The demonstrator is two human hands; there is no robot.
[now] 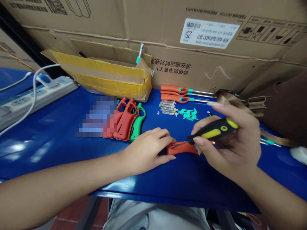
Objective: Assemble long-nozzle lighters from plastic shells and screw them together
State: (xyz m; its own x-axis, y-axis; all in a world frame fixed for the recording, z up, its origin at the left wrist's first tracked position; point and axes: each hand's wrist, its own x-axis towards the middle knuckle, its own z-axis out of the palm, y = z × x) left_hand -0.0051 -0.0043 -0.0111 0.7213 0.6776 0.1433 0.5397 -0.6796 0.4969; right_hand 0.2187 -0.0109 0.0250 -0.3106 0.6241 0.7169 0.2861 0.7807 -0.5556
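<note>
My right hand (236, 140) is wrapped round a black and yellow screwdriver (212, 131), its thin shaft pointing left. The screwdriver's tip meets the handle end of an orange lighter (178, 148) lying on the blue table. My left hand (153, 147) grips that end of the lighter between thumb and fingers. Part of the lighter's far end is hidden behind my right hand. Beyond my hands lie clear plastic fuel tanks (168, 108) in a small stack and a little heap of turquoise plastic parts (188, 113).
Assembled orange lighters (176, 98) lie at the back. Red handle shells (126, 124) and a green shell (137, 126) overlap to the left. Behind them stands a yellow-taped cardboard box (105, 73); a power strip (35, 99) is at far left. Large cardboard (216, 67) walls the back.
</note>
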